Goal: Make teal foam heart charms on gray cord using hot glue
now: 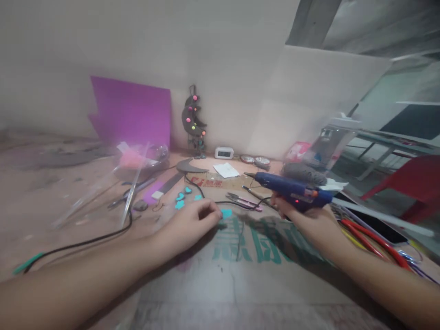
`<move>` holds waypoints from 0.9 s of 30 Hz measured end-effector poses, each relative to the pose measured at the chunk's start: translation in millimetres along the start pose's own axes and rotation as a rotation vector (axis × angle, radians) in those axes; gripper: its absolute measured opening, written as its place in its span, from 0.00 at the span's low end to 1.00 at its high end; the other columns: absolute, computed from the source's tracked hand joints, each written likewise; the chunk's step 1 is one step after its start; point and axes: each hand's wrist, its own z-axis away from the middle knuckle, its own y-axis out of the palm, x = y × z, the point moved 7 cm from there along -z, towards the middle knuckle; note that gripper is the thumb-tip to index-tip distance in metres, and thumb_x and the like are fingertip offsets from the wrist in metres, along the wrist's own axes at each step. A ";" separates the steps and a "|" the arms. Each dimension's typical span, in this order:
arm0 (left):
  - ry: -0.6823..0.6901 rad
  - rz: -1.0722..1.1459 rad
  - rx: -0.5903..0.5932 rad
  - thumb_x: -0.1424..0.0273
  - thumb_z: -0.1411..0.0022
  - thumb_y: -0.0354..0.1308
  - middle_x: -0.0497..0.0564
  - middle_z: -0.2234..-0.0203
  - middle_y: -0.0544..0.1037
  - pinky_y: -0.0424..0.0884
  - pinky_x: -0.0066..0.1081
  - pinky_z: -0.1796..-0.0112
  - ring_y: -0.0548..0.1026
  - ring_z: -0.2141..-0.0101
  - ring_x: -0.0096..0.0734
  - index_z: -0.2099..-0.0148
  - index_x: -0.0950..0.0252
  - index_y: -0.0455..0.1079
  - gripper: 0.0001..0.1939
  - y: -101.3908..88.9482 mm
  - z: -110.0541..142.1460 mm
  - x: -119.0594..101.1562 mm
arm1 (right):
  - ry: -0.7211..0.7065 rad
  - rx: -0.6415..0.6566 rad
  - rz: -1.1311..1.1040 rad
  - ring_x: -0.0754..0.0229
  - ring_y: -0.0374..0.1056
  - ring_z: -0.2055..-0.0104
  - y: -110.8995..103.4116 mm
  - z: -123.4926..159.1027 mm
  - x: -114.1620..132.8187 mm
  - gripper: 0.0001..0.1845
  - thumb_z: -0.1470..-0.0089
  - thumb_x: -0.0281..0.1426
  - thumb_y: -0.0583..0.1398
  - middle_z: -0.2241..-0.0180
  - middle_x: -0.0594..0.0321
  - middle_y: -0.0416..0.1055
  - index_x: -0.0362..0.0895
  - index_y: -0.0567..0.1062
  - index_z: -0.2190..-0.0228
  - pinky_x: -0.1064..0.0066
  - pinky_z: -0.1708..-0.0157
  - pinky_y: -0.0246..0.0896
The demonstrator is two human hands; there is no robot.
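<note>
While my right grip (309, 215) wraps tight round the blue plastic glue gun (288, 187) (red light (297, 200) on) over printed cardboard (247, 279), my left grip (199, 215) curls by a flat turquoise piece (227, 213); can't tell if pinched.

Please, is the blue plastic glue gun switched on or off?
It appears on: the blue plastic glue gun in the right hand shows a glowing red light.

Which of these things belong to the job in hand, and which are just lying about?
Likely in the job:
blue glue gun, in the right hand
white glue stick, at its rear
teal piece, at the left hand
small teal cutouts nearby

Apparently just lying about:
white digital clock
smartphone
red chair
</note>
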 end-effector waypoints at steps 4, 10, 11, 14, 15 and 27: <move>-0.017 0.102 -0.029 0.61 0.37 0.52 0.43 0.79 0.67 0.59 0.24 0.78 0.65 0.78 0.23 0.70 0.64 0.65 0.13 -1.9 -0.3 6.0 | -0.089 0.106 0.032 0.48 0.76 0.65 15.8 15.3 -0.5 0.12 0.46 0.45 0.59 0.68 0.61 0.79 0.52 0.76 0.68 0.58 0.64 0.73; -0.133 0.177 -0.028 0.57 0.38 0.54 0.44 0.81 0.66 0.53 0.22 0.84 0.62 0.84 0.19 0.69 0.64 0.63 0.16 -2.1 -0.2 19.4 | -0.181 0.246 -0.093 0.50 0.75 0.64 28.7 20.3 12.0 0.09 0.46 0.41 0.60 0.69 0.60 0.77 0.50 0.74 0.68 0.61 0.67 0.73; -0.128 0.179 -0.022 0.57 0.37 0.54 0.44 0.81 0.66 0.54 0.22 0.84 0.62 0.84 0.19 0.69 0.64 0.64 0.15 -2.0 -0.5 19.5 | -0.164 0.258 -0.097 0.49 0.75 0.64 29.9 21.8 11.5 0.09 0.46 0.41 0.60 0.69 0.59 0.77 0.49 0.74 0.68 0.61 0.68 0.72; -0.101 0.188 -0.002 0.59 0.37 0.54 0.44 0.82 0.67 0.57 0.22 0.83 0.64 0.83 0.20 0.67 0.63 0.65 0.13 -1.2 -1.6 18.5 | -0.153 0.283 -0.111 0.50 0.75 0.65 32.6 26.4 12.5 0.08 0.47 0.39 0.61 0.67 0.59 0.77 0.49 0.74 0.66 0.60 0.69 0.72; -0.096 0.189 0.001 0.59 0.37 0.54 0.44 0.82 0.67 0.57 0.22 0.82 0.65 0.83 0.21 0.67 0.63 0.65 0.13 -1.0 -1.9 18.2 | -0.165 0.293 -0.112 0.50 0.74 0.65 33.3 27.5 14.1 0.08 0.47 0.38 0.62 0.67 0.59 0.77 0.50 0.74 0.65 0.60 0.68 0.72; 0.017 0.031 0.041 0.63 0.38 0.52 0.44 0.79 0.70 0.60 0.24 0.76 0.67 0.77 0.25 0.69 0.64 0.69 0.11 1.5 3.0 0.5 | -0.102 0.205 -0.021 0.50 0.74 0.58 33.7 22.5 10.5 0.07 0.43 0.39 0.58 0.62 0.60 0.77 0.51 0.75 0.66 0.56 0.58 0.71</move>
